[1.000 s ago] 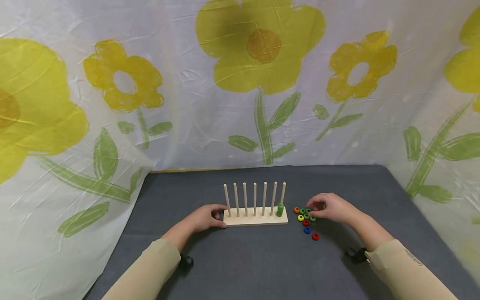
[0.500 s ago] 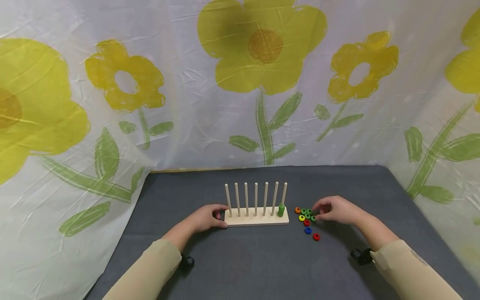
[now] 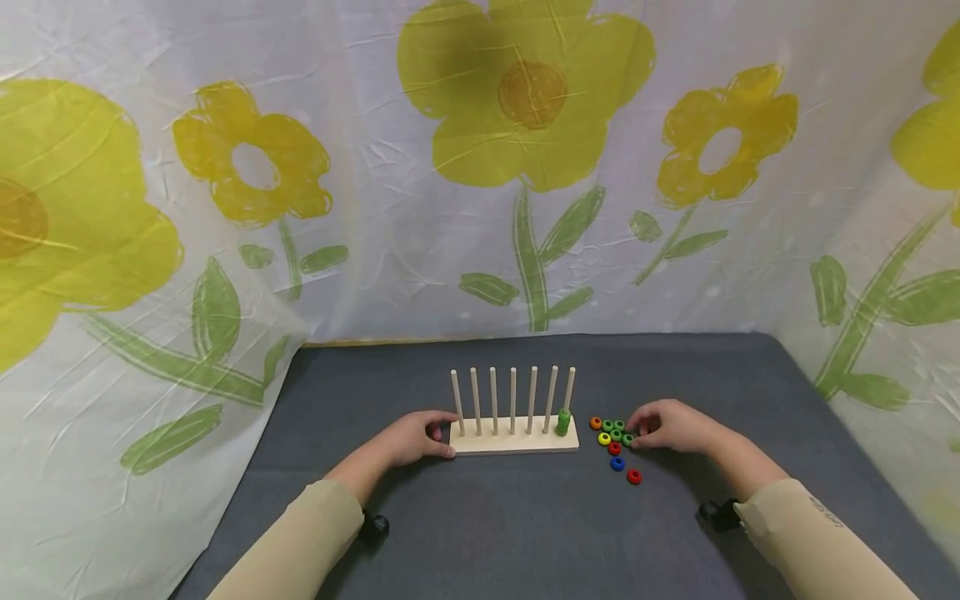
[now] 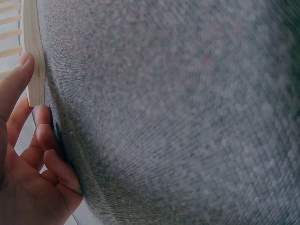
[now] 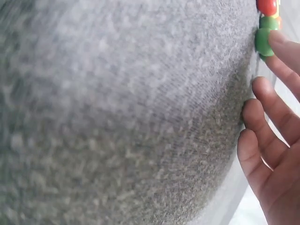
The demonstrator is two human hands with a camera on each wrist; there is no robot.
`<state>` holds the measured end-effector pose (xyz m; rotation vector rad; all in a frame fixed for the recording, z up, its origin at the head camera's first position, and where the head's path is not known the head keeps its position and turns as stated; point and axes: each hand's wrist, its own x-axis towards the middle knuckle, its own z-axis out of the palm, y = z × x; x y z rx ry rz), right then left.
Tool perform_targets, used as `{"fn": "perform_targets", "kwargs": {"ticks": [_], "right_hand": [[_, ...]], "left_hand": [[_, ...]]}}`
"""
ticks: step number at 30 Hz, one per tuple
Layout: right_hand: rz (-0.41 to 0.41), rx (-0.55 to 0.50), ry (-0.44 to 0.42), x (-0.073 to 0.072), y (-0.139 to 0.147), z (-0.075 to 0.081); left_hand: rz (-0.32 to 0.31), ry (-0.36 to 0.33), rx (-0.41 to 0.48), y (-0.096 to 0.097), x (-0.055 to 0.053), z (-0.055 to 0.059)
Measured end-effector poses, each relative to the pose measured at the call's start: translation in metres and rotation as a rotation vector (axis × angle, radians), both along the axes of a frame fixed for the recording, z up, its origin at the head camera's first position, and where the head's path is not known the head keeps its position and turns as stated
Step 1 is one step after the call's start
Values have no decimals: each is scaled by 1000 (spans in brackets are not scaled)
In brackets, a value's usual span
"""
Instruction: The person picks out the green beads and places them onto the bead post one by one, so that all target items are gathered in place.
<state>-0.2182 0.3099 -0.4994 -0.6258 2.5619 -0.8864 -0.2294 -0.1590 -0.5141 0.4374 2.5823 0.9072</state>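
Observation:
My left hand (image 3: 412, 435) grips the left end of a wooden peg stand (image 3: 480, 445), thumb at the front and fingertips behind, as the left wrist view shows. Several upright pegs rise from the stand's base, and green beads (image 3: 562, 423) are stacked on the rightmost one. Right of the stand, my right hand (image 3: 667, 427) rests beside a cluster of loose beads, its fingers loosely bent. In the right wrist view its thumb tip overlaps a green bead (image 5: 263, 42), with the index fingertip close below. The other fingers lie free over the cloth.
Several green beads (image 3: 616, 436) lie together with an orange bead (image 3: 596, 423), a yellow bead (image 3: 604, 438) and a red bead (image 3: 614, 448). A blue bead (image 3: 617, 463) and another red bead (image 3: 634, 477) lie nearer me. A flowered curtain (image 3: 405, 250) hangs behind the grey tabletop (image 3: 510, 533).
My right hand has drawn back slightly to the right from over the green beads, to their right edge. The beads keep their arrangement, and my left hand keeps its grip.

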Motion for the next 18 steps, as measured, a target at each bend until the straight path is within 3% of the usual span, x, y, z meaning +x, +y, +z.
{"fn": "perform_targets", "kwargs": {"ticks": [18], "right_hand": [[10,7,35,1,-3,-1]], "left_hand": [[5,-2,0,1,0,-1]]}}
